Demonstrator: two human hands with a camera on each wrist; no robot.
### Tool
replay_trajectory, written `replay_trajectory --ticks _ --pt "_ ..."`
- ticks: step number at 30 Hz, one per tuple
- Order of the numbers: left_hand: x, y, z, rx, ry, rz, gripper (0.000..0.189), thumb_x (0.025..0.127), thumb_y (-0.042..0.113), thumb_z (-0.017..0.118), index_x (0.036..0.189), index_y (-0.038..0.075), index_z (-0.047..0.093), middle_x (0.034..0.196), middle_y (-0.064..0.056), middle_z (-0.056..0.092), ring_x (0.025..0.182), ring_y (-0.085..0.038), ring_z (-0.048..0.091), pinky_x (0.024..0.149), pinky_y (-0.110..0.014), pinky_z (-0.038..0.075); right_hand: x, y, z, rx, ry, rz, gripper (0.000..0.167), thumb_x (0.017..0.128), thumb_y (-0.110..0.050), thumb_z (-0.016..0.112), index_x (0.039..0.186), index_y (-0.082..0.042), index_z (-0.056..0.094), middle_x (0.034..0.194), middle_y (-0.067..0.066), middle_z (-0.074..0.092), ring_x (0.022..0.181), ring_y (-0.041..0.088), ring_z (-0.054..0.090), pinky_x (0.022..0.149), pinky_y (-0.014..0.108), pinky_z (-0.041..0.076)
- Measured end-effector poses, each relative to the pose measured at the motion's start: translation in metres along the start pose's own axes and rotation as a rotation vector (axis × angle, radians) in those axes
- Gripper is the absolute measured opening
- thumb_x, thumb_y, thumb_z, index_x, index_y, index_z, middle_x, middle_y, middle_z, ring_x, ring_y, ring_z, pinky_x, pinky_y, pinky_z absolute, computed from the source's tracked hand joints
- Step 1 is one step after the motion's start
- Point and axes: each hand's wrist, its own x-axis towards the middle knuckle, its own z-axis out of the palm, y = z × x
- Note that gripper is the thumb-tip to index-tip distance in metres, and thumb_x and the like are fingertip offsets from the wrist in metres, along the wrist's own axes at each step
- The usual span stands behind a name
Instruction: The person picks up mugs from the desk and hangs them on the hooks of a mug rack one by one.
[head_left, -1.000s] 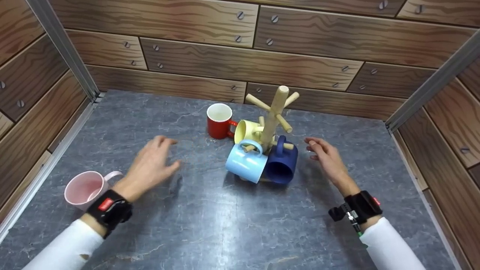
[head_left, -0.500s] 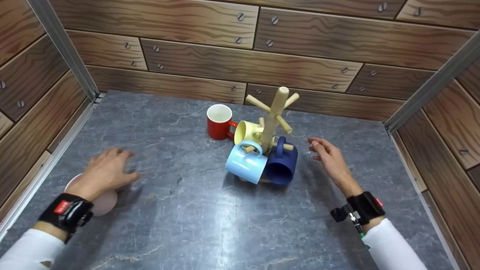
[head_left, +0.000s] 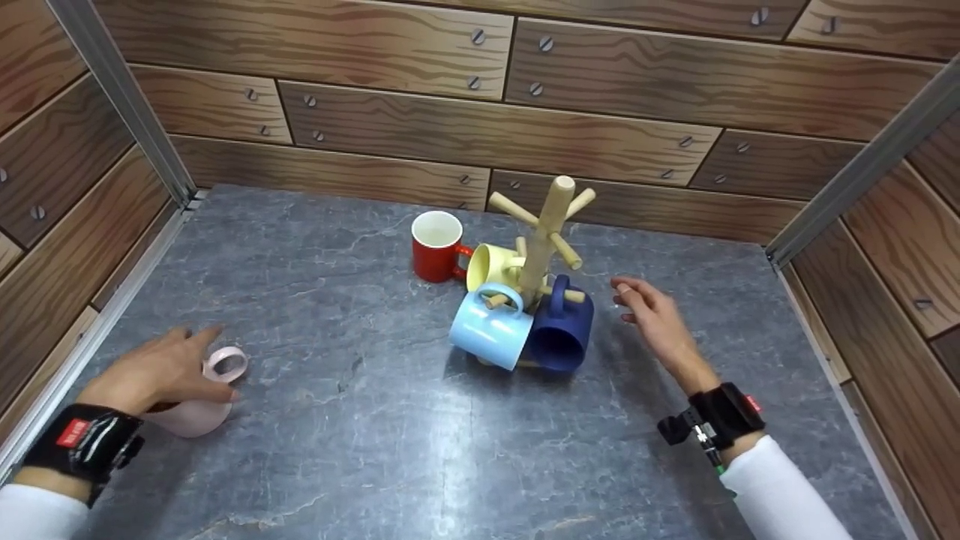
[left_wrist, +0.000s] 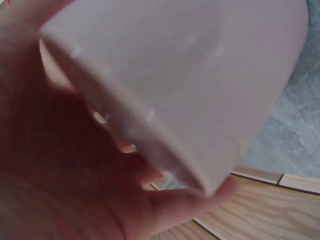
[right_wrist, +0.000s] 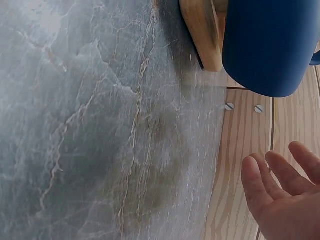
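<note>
At the left, my left hand (head_left: 154, 375) lies over the mouth of a pink mug (head_left: 196, 420), thumb and fingers spread apart across its rim. The mug's handle (head_left: 241, 364) points toward the mug rack, beyond the fingertips. Close up in the left wrist view, the pale mug wall (left_wrist: 175, 75) fills much of the picture, with fingers (left_wrist: 175, 207) reaching past the rim. My right hand (head_left: 654, 319) hovers with loosely bent fingers, holding nothing, to the right of a dark blue mug (head_left: 574, 319). That mug hangs by its handle on a wooden mug rack (head_left: 553, 225).
A light blue mug (head_left: 487, 334) and a yellow mug (head_left: 501, 259) also hang low on the rack; its upper pegs are bare. Behind them a red mug (head_left: 433, 264) stands upright. Wood-patterned walls (head_left: 390, 124) enclose the grey marbled tabletop (head_left: 360, 465).
My left hand has moved left and down, from the open tabletop to over the pink mug. The mug's handle has come into view between hand and rack. My right hand has hardly moved.
</note>
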Motion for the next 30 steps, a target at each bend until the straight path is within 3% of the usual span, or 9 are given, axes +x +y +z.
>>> replay_trajectory --ticks 2,4,7,11,15,24,30 --pt "-0.001 -0.001 -0.004 -0.032 -0.04 0.006 0.111 0.074 0.055 0.078 0.15 -0.007 0.028 0.138 -0.05 0.033 0.115 -0.062 0.049 0.086 -0.069 0.047 0.0 0.0 0.0 0.005 0.001 0.002 0.06 0.104 -0.049 0.043 0.144 -0.005 0.05 0.146 0.018 0.052 0.128 0.029 0.055 0.097 0.032 0.053" --pt "0.001 -0.001 -0.007 -0.074 -0.061 0.019 0.095 0.075 0.043 0.079 0.143 -0.009 0.038 0.125 -0.043 0.05 0.099 -0.048 0.06 0.075 -0.054 0.054 0.0 0.0 0.0 0.007 0.001 0.001 0.06 0.104 -0.049 0.043 0.144 -0.005 0.05 0.146 0.019 0.052 0.128 0.029 0.055 0.096 0.03 0.053" --pt "0.007 0.004 -0.009 -0.113 -0.061 0.028 0.066 0.075 0.034 0.078 0.12 -0.007 0.054 0.099 -0.022 0.063 0.079 -0.027 0.06 0.059 -0.036 0.05 0.0 -0.001 -0.001 0.008 -0.001 -0.003 0.059 0.105 -0.049 0.042 0.144 -0.005 0.05 0.146 0.018 0.052 0.128 0.029 0.054 0.093 0.024 0.053" --pt "0.014 0.012 -0.01 -0.098 -0.034 0.033 0.047 0.075 0.032 0.076 0.104 -0.002 0.061 0.089 -0.011 0.064 0.073 -0.023 0.059 0.056 -0.033 0.047 0.0 -0.002 -0.002 0.015 -0.004 -0.005 0.059 0.104 -0.049 0.042 0.145 -0.007 0.05 0.146 0.015 0.052 0.128 0.027 0.054 0.088 0.017 0.051" --pt "0.019 0.018 -0.01 -0.078 -0.009 0.061 0.05 0.075 0.033 0.076 0.107 -0.004 0.063 0.089 -0.011 0.065 0.073 -0.022 0.059 0.056 -0.033 0.047 -0.002 -0.003 -0.003 0.018 -0.003 0.006 0.058 0.105 -0.048 0.042 0.145 -0.007 0.049 0.147 0.014 0.051 0.13 0.029 0.053 0.089 0.018 0.052" --pt "0.037 0.038 -0.014 -0.165 0.04 0.11 0.052 0.079 0.034 0.076 0.112 -0.003 0.061 0.095 -0.014 0.067 0.078 -0.024 0.063 0.06 -0.035 0.05 0.0 0.002 -0.004 0.027 0.031 -0.006 0.058 0.105 -0.045 0.042 0.143 -0.002 0.051 0.144 0.017 0.054 0.127 0.036 0.053 0.098 0.038 0.053" --pt "0.048 0.056 -0.015 -0.182 0.094 0.147 0.053 0.079 0.031 0.075 0.115 -0.006 0.062 0.098 -0.016 0.068 0.08 -0.025 0.064 0.064 -0.035 0.053 -0.003 0.0 -0.005 0.045 0.019 0.011 0.062 0.104 -0.05 0.043 0.143 -0.003 0.05 0.146 0.016 0.052 0.129 0.033 0.054 0.095 0.027 0.053"
